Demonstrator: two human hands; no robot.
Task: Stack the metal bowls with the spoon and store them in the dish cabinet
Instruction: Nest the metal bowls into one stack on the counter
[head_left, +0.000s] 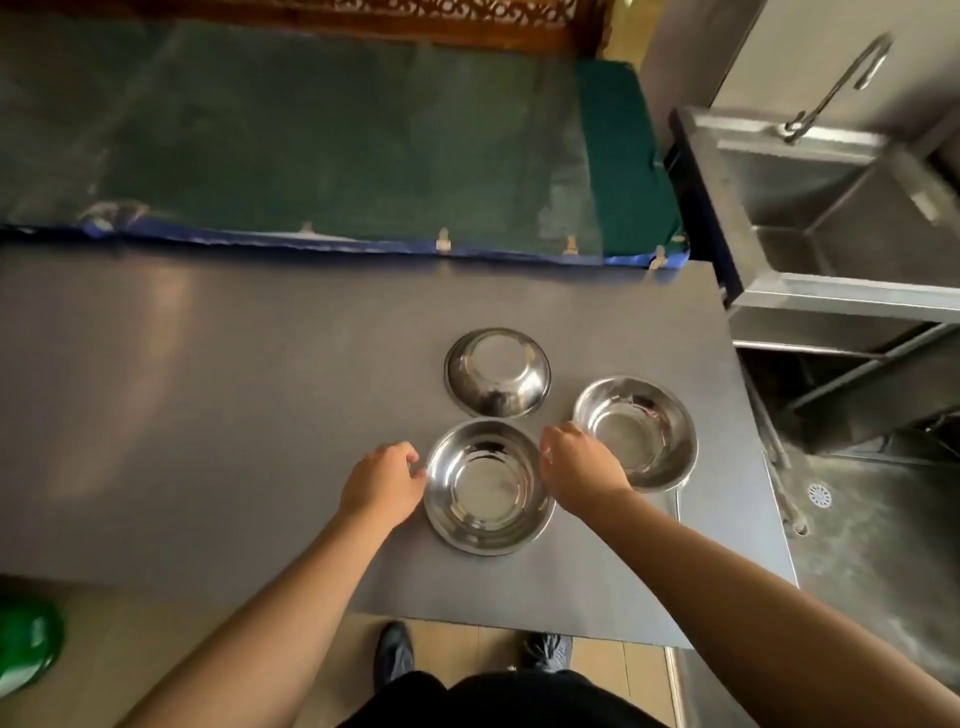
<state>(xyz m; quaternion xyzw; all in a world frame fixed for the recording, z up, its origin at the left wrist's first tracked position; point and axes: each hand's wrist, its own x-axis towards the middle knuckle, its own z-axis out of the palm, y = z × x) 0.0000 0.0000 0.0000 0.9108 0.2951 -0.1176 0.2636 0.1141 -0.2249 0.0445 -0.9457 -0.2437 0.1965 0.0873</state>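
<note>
Head view: left hand, right hand pinch near bowl rim; table bare leftward.

Soft, dim daylight; pale glare streaks near the left edge of the matte grey tabletop; wide-angle bending and blur toward frame edges.

It looked like a working kitchen: a steel sink with a tall tap stood beside a grey worktop bearing metal bowls.
</note>
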